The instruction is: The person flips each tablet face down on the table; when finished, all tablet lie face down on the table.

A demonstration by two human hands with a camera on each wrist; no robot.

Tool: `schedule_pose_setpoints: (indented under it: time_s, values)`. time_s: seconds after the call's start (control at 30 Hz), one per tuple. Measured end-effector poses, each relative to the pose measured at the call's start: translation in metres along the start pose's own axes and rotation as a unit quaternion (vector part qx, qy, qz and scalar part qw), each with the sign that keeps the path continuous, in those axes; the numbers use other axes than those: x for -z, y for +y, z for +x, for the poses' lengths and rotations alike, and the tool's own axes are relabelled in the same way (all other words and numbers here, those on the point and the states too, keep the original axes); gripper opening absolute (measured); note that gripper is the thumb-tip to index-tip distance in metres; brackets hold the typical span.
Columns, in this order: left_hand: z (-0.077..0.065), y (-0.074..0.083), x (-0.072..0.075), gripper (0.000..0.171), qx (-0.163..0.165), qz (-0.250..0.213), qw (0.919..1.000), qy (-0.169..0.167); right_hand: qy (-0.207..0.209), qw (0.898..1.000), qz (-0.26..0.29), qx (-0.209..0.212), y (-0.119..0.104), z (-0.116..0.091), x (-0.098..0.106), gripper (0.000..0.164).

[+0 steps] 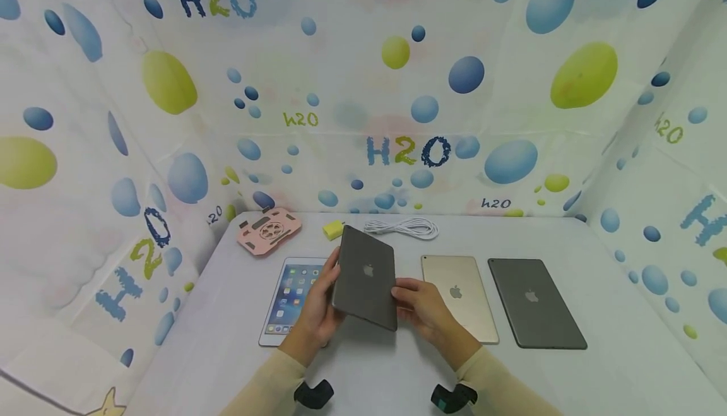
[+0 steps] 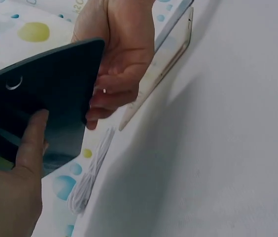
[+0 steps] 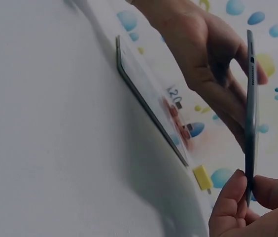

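Observation:
A dark grey tablet (image 1: 363, 290) is held up, tilted, above the table with its logo back toward the head camera. My left hand (image 1: 319, 312) grips it by its left side, one digit lying across the dark glossy screen (image 2: 62, 133) in the left wrist view. At the opposite edge my right hand (image 1: 425, 305) pinches it between thumb and fingers; the right wrist view shows this pinch at the end of the thin edge (image 3: 250, 113). Behind my left hand lies a white tablet (image 1: 278, 305), its screen lit with app icons and partly hidden. Beyond my right hand is a gold tablet (image 1: 462, 290), back up.
Another dark grey tablet (image 1: 536, 312) lies back up at the right. Along the rear of the table (image 1: 568, 239) are a pink plate with cutouts (image 1: 269, 231), a small yellow block (image 1: 333, 230) and a coiled white cable (image 1: 409, 228). Patterned cloth walls (image 1: 352, 75) enclose the table.

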State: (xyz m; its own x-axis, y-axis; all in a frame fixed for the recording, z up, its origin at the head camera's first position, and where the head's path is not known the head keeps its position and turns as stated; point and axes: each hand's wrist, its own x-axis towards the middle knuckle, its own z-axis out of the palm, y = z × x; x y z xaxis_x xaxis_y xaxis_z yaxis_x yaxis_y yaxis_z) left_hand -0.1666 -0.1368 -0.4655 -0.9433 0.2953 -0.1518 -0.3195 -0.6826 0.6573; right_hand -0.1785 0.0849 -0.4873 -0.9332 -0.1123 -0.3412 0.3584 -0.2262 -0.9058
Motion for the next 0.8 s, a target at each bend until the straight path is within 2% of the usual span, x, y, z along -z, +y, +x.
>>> schedule_pose_setpoints:
  time_s: [0.1,0.17,0.3,0.43,0.57,0.8]
  values:
    - [0.002,0.002,0.008,0.055,0.001,0.066,0.9977,0.014,0.011,1.0,0.002,-0.002,-0.001,0.0,0.005,0.032]
    - [0.004,0.004,0.013,0.056,-0.002,0.128,0.9912,0.031,0.016,1.0,0.003,-0.002,-0.002,0.001,0.007,0.032]
    - [0.007,0.006,0.022,0.061,0.005,0.256,0.9645,0.066,0.025,1.0,-0.006,0.005,-0.005,0.001,0.01,0.03]
    - [0.009,0.005,0.024,0.067,0.024,0.34,0.9371,0.077,0.03,0.999,-0.032,0.011,-0.006,0.001,0.012,0.03]
    - [0.01,0.002,0.02,0.066,0.03,0.386,0.918,0.087,0.032,0.997,-0.067,0.013,-0.005,0.001,0.013,0.032]
    - [0.015,0.0,0.016,0.057,0.024,0.428,0.8972,0.105,0.037,0.991,-0.129,0.027,-0.002,0.006,0.017,0.027]
